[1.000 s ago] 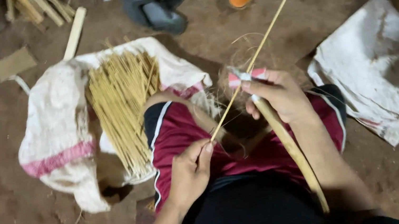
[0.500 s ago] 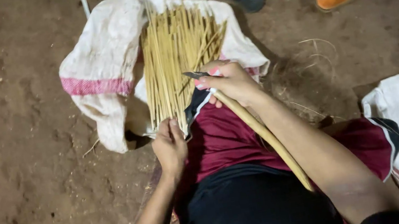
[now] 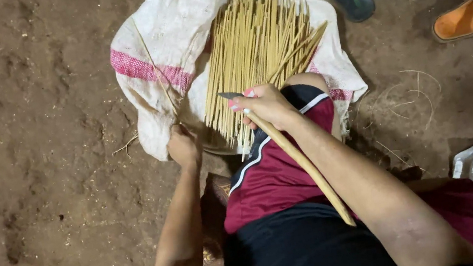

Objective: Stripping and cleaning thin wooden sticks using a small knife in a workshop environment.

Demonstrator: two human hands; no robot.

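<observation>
The left hand [image 3: 183,146] pinches one thin pale bamboo sliver [image 3: 154,70], its fingers pressed shut around the lower end; the sliver slants toward 11 o'clock over the white woven sack with a pink stripe [image 3: 169,29]; the right hand [image 3: 267,106] grips a long wooden-handled knife [image 3: 297,158] (blade pointing to 9 o'clock), just below the bundle of yellow bamboo sticks [image 3: 255,54]; better, I judge, to lay the sliver parallel with the bundle, blade kept clear.

Pale yellow sticks [image 3: 258,47], white sack [image 3: 182,27] with pink band, maroon shorts [image 3: 275,177]
</observation>
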